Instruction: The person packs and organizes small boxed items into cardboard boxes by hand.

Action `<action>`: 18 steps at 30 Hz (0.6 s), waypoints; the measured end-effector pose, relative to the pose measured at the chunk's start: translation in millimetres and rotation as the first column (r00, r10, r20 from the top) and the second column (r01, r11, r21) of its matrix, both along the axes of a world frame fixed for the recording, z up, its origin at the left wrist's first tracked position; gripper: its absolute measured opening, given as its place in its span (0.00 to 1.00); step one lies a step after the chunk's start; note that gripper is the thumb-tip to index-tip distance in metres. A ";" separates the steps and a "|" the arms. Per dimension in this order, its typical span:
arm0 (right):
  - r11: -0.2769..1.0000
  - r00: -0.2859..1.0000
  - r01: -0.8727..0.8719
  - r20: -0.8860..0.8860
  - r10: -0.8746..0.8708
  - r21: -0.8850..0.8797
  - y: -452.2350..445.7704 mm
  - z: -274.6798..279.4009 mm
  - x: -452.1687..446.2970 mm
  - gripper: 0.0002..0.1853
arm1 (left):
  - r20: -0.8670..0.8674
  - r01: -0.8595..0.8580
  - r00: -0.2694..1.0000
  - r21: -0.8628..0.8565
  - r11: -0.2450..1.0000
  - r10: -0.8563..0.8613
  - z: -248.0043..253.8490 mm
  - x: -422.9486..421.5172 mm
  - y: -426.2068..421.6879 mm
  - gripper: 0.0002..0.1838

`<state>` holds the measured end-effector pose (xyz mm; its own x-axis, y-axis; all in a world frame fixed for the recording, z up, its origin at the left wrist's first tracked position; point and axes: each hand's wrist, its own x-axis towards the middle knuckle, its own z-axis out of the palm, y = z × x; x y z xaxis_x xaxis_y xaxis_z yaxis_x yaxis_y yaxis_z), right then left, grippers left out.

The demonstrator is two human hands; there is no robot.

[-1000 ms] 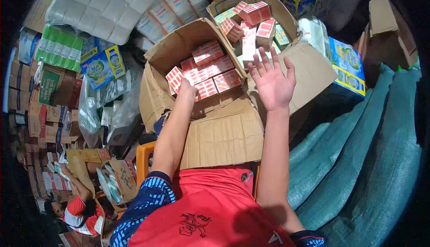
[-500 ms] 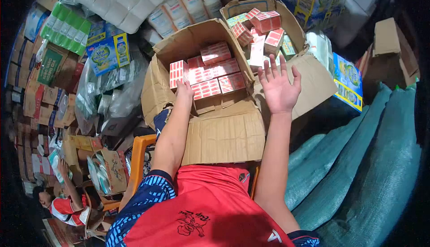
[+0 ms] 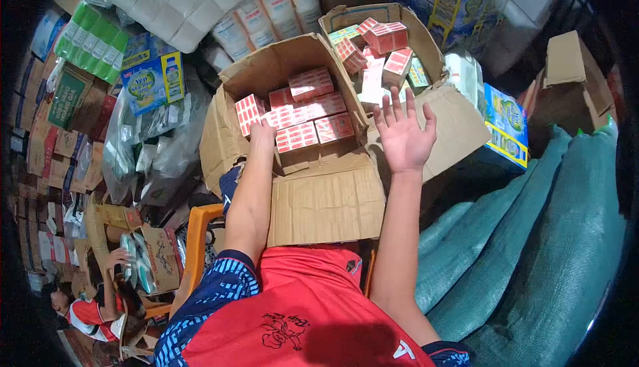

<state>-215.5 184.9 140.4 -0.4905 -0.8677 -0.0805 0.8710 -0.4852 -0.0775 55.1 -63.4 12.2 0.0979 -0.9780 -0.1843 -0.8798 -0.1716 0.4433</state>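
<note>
My left hand [image 3: 262, 134] reaches into the nearer cardboard box [image 3: 326, 207], its fingers closed on the lower end of a red-and-white pack [image 3: 249, 113] at the box's left side. Several similar packs [image 3: 307, 110] lie to the right of it in the same box. Palm up, my right hand [image 3: 405, 135] is held with fingers spread and nothing in it, over the flap [image 3: 452, 131] of the second cardboard box. That box holds red-and-white packs [image 3: 387, 37] and some green-and-yellow ones [image 3: 417, 73].
Green woven sacks [image 3: 566, 234] lie at the right. Blue-and-yellow cartons [image 3: 509, 122] stand beyond the second box. An orange chair [image 3: 196, 240] is at my left. At the lower left, a co-worker [image 3: 93, 314] reaches toward an open carton [image 3: 163, 257].
The pack at my left hand has been turned more upright at the box's left side. My right hand stays open. The co-worker's hand has moved to the open carton.
</note>
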 end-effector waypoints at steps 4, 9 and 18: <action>1.000 1.000 0.007 0.000 -0.007 0.019 -0.2 -0.7 2.2 0.27 | 0.023 -0.078 0.997 -0.021 0.997 0.078 5.4 2.6 -0.9 0.32; 1.000 1.000 0.007 0.006 -0.007 -0.002 0.0 -5.2 -0.5 0.27 | 0.053 0.029 0.998 -0.025 0.999 -0.028 3.8 7.1 -6.2 0.29; 1.000 1.000 0.019 0.012 -0.019 0.001 0.3 -3.7 0.0 0.27 | -0.787 -0.409 -0.394 0.613 0.675 0.476 -34.5 -2.1 -44.9 0.15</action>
